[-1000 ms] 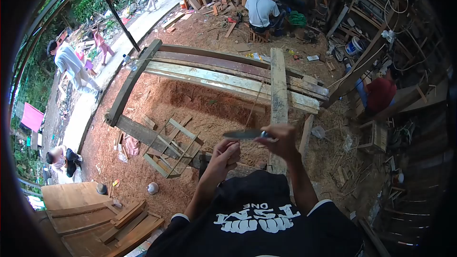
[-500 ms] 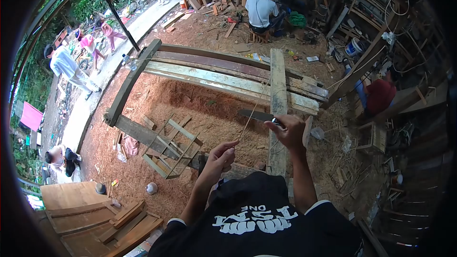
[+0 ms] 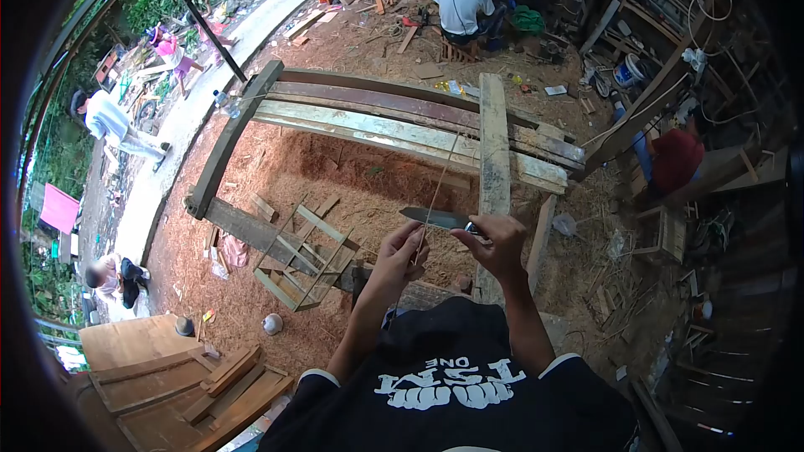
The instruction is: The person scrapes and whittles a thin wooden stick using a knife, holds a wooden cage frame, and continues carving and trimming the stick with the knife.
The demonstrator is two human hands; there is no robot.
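My right hand is closed round the handle of a knife, whose broad blade points left. A thin wooden strip is pinched in the fingers of my left hand and slants up and away toward the far boards. The blade lies across the strip just above my left fingers; whether it cuts in, I cannot tell. Below and left of my left hand, a small frame of slats rests at the near plank of the bench.
Long boards span the bench's far side, with an upright-looking plank crossing at the right. Sawdust covers the ground. A person in a white shirt sits beyond; another in red sits right. Wooden panels lie lower left.
The knife and my right hand have moved left and nearer to me, down along the strip to my left fingers. My left hand has shifted slightly up and right. People on the path have moved.
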